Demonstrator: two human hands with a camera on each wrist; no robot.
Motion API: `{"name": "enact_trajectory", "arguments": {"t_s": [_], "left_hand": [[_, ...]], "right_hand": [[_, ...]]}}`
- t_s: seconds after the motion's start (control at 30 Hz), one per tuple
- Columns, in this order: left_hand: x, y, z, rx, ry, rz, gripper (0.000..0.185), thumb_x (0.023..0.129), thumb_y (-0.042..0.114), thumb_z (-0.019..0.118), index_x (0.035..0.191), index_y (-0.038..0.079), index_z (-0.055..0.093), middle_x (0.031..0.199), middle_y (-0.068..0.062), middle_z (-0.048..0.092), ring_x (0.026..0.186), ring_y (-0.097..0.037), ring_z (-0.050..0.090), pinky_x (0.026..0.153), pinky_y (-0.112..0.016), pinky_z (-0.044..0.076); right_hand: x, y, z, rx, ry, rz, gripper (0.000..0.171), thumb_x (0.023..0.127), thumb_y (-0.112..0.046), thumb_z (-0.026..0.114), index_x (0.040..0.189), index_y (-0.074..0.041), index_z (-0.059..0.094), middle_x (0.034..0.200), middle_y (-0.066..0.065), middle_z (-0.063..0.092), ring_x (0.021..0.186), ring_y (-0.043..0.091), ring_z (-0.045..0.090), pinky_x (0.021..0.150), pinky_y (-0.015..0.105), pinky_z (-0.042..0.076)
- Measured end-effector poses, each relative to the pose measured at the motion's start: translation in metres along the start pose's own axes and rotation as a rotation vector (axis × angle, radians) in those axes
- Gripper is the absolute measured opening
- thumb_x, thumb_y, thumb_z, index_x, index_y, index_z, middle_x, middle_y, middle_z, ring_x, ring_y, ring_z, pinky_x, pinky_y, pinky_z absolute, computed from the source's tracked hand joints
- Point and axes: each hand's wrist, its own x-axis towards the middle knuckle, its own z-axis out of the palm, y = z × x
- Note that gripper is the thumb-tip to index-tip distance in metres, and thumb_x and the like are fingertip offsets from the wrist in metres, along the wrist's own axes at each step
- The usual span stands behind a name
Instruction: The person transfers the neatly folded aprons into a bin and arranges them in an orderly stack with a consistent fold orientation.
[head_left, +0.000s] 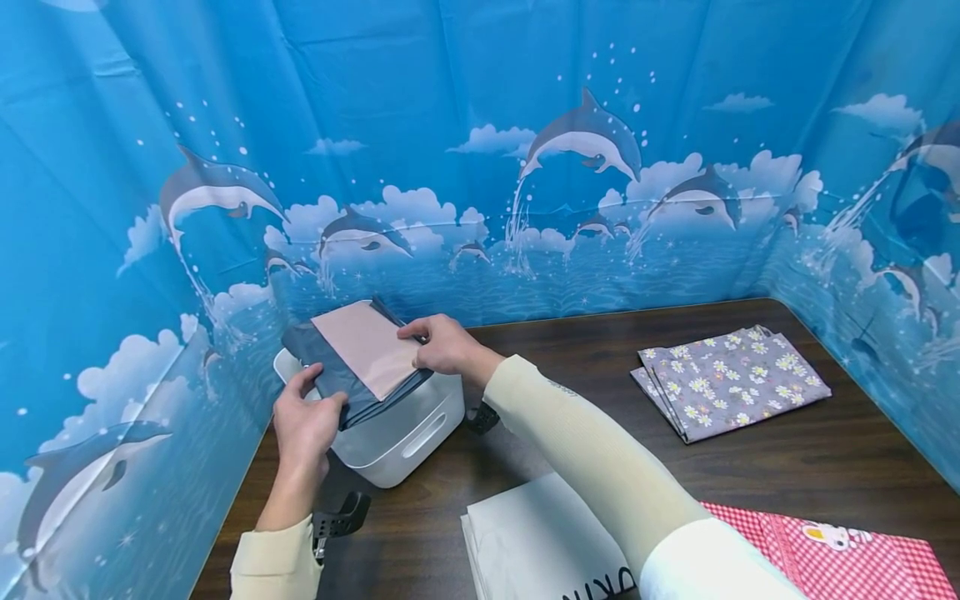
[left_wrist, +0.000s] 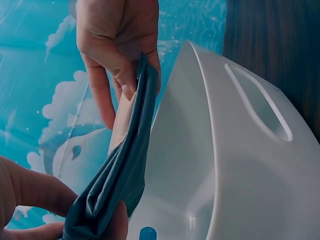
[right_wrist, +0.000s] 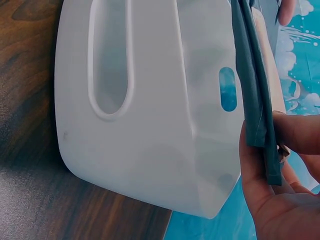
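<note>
Over the white plastic basket (head_left: 375, 454), both hands hold a folded dark blue-grey cloth (head_left: 327, 362) with a pale pink panel (head_left: 363, 342) on top. My left hand (head_left: 306, 421) grips its near left edge, thumb and fingers on either side of the folds. At the far right edge, my right hand (head_left: 450, 346) pinches the cloth between thumb and fingers. Several layers of the cloth (left_wrist: 122, 155) show edge-on in the left wrist view. Seen from the right wrist, the cloth (right_wrist: 252, 75) hangs close beside the basket's rim.
A grey daisy-print cloth (head_left: 735, 379) lies folded on the dark wooden table (head_left: 570, 350) at the right. Nearer are a folded white cloth with black lettering (head_left: 536, 533) and a red checked cloth (head_left: 840, 554). A blue dolphin curtain (head_left: 450, 100) surrounds the table's back and sides.
</note>
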Motion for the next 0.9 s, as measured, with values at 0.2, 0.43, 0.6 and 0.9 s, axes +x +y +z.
{"name": "enact_trajectory", "arguments": {"t_s": [0.2,0.43,0.6,0.9], "left_hand": [[-0.0012,0.0006,-0.0002,-0.013,0.003,0.007,0.067,0.101,0.003,0.058,0.165,0.006,0.04,0.171,-0.028,0.035,0.135,-0.047,0.046,0.116,-0.069,0.044],[-0.0007,-0.0008,-0.0004,-0.022,0.01,0.008,0.066,0.101,0.003,0.059,0.165,0.006,0.041,0.17,-0.028,0.037,0.131,-0.045,0.047,0.113,-0.066,0.045],[-0.0005,-0.0027,-0.0001,-0.019,0.017,0.002,0.066,0.101,0.003,0.058,0.164,0.006,0.041,0.169,-0.028,0.038,0.128,-0.044,0.049,0.112,-0.064,0.046],[0.0007,0.0048,-0.0063,0.211,0.062,0.09,0.075,0.099,0.018,0.067,0.165,0.002,0.036,0.175,-0.032,0.019,0.157,-0.057,0.018,0.124,-0.075,0.011]], "right_hand": [[-0.0004,0.0005,0.0009,0.018,0.0,-0.006,0.054,0.097,0.006,0.067,0.147,-0.014,0.068,0.162,0.009,0.056,0.137,0.028,0.059,0.092,0.034,0.06],[-0.0002,0.0,0.002,0.015,0.004,0.007,0.054,0.097,0.005,0.068,0.147,-0.017,0.069,0.162,0.008,0.057,0.131,0.026,0.06,0.086,0.03,0.058],[0.0011,-0.0001,0.0034,0.008,0.004,0.004,0.054,0.097,0.004,0.07,0.147,-0.017,0.069,0.16,0.008,0.058,0.129,0.024,0.06,0.084,0.028,0.057],[0.0017,0.0027,-0.0042,-0.071,0.036,-0.031,0.046,0.103,-0.016,0.073,0.149,-0.021,0.067,0.164,0.007,0.051,0.148,0.03,0.053,0.112,0.046,0.055]]}}
